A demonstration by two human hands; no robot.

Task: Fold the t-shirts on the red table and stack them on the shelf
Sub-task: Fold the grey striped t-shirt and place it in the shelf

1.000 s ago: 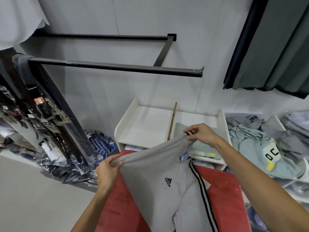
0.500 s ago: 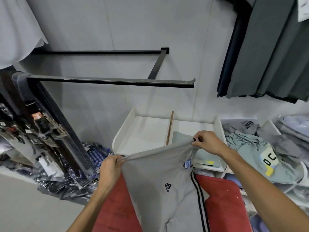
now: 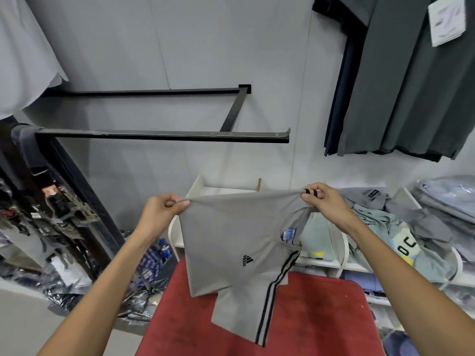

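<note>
A grey t-shirt with black stripes and a small black logo hangs in the air above the red table. My left hand pinches its upper left edge. My right hand pinches the striped upper right edge near the collar. The cloth is stretched taut between both hands, and its lower end dangles just over the table. Behind it stands the white shelf, with a folded pale green t-shirt lying in its right compartment.
A black metal rail juts from the wall above the shelf. Dark garments hang at the upper right. Loose grey and green shirts pile up at the right. Packaged clothes lie heaped on the floor at left.
Both hands have risen and moved apart, lifting the grey t-shirt off the table and stretching it flat. The view has tilted upward.
</note>
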